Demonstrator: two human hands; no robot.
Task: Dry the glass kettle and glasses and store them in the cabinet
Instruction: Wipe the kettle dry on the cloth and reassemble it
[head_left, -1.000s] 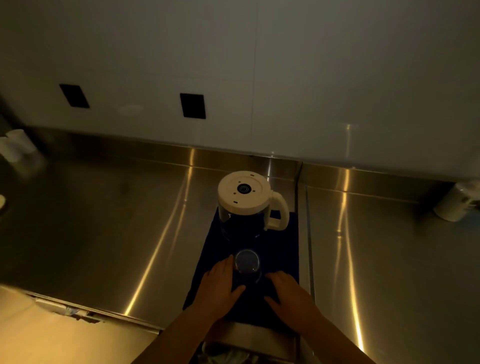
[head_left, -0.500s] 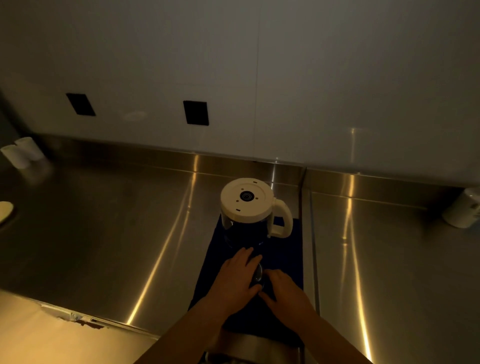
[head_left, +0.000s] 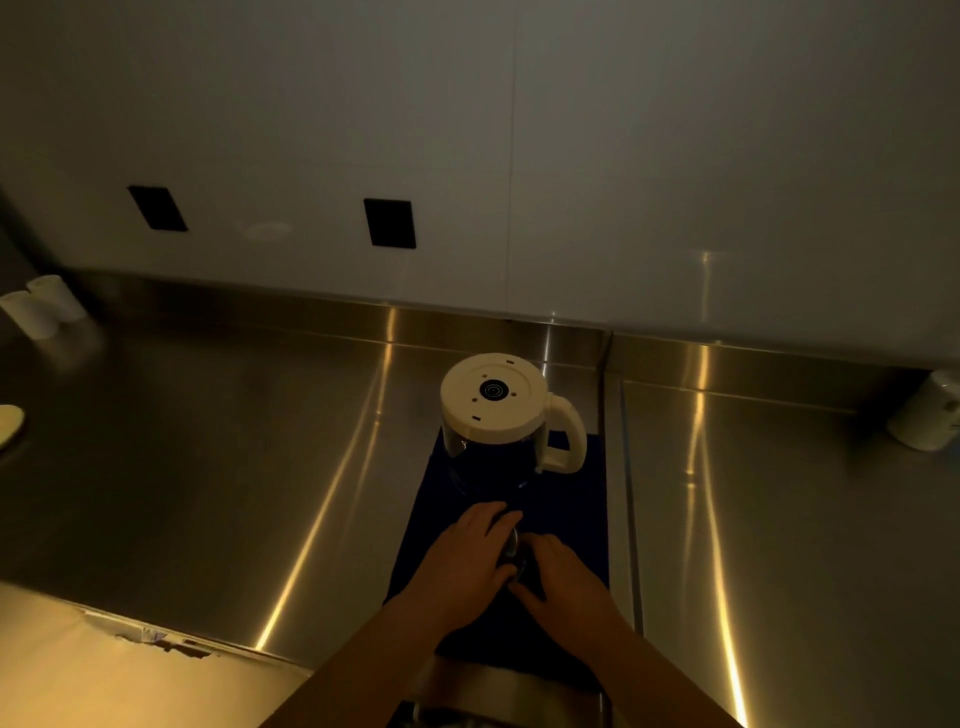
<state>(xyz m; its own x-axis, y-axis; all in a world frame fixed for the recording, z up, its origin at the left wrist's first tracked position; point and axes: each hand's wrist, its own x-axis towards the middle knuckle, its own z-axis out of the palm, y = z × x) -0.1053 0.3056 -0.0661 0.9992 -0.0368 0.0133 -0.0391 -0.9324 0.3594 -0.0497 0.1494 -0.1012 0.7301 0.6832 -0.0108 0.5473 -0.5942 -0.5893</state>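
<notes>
An upside-down glass kettle (head_left: 493, 415) with a cream base and handle stands at the back of a dark blue cloth (head_left: 566, 514) on the steel counter. In front of it on the cloth is a small drinking glass (head_left: 514, 550), mostly hidden by my hands. My left hand (head_left: 467, 556) lies over the glass, fingers and thumb wrapped around it. From the right, my right hand (head_left: 563, 577) rests on the cloth, its fingertips against the side of the glass.
The steel counter (head_left: 234, 467) runs left and right, with a seam (head_left: 628, 493) just right of the cloth. Two white cups (head_left: 41, 306) stand far left, a white container (head_left: 930, 415) far right. Black outlets (head_left: 389, 223) sit in the white wall behind.
My left hand has moved from the glass's left side up over its top and closed around it. My right hand has slid in against the glass.
</notes>
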